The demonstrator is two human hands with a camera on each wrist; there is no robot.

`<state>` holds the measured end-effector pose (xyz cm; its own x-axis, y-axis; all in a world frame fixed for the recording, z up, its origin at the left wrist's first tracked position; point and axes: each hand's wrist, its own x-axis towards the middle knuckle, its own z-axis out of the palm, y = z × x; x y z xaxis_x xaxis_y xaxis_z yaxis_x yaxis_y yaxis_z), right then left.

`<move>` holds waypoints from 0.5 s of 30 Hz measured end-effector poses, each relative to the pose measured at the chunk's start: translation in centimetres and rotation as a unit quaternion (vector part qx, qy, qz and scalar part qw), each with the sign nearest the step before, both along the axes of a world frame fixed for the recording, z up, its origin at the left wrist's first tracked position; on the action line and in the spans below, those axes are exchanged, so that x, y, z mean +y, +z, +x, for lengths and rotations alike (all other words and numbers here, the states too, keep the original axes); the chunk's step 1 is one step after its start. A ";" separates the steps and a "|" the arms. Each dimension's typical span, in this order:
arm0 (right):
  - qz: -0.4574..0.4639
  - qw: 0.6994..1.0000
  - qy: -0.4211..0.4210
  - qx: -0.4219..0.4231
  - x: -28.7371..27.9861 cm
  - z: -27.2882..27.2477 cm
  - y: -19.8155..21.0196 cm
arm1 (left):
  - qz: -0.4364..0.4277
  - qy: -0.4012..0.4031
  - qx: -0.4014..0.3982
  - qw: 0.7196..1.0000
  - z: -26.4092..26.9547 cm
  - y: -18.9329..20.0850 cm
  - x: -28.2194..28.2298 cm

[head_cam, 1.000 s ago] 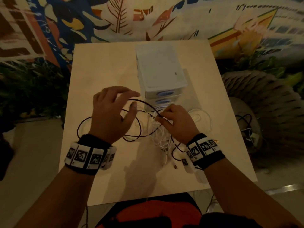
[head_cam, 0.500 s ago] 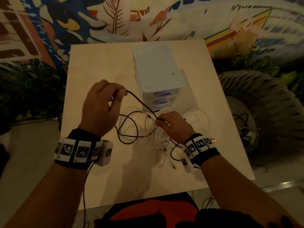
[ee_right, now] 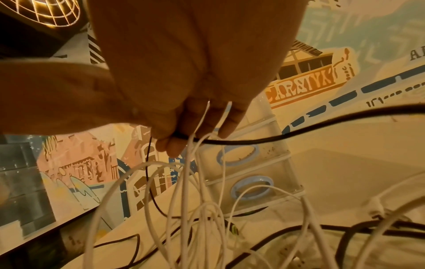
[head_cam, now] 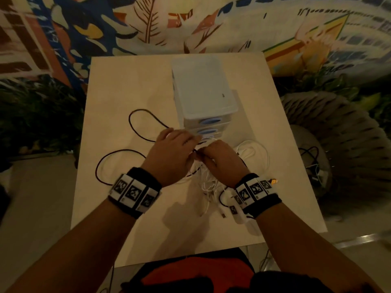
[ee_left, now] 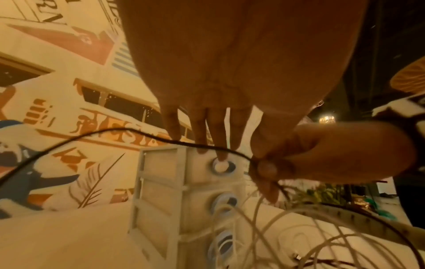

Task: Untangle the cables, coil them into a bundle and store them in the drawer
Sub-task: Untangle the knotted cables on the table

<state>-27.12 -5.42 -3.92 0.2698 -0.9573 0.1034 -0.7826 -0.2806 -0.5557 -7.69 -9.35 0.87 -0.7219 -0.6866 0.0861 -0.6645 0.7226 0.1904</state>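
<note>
Hands meet near the counter's middle, in front of the small white plastic drawer unit. The right hand pinches the thin black cable along with strands of the tangled white cables; the left hand has fingers extended, the black cable crossing them, and its thumb is hidden. Judged from this, the black cable is being freed: best feed its loose loops back through slowly, keeping the white strands slack so no knot tightens.
</note>
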 end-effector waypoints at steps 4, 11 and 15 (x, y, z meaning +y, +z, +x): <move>0.034 0.998 -0.012 -0.043 0.8 -0.2 0.3 | 0.024 -0.035 0.042 0.998 1.0 -0.2 -0.9; 0.073 0.995 -0.072 -0.014 1.0 -1.6 -0.8 | -0.069 0.091 0.224 0.968 3.8 3.7 -2.1; 0.061 0.994 -0.089 0.032 1.0 -2.1 -1.1 | -0.093 0.144 0.268 0.948 5.1 3.6 -2.6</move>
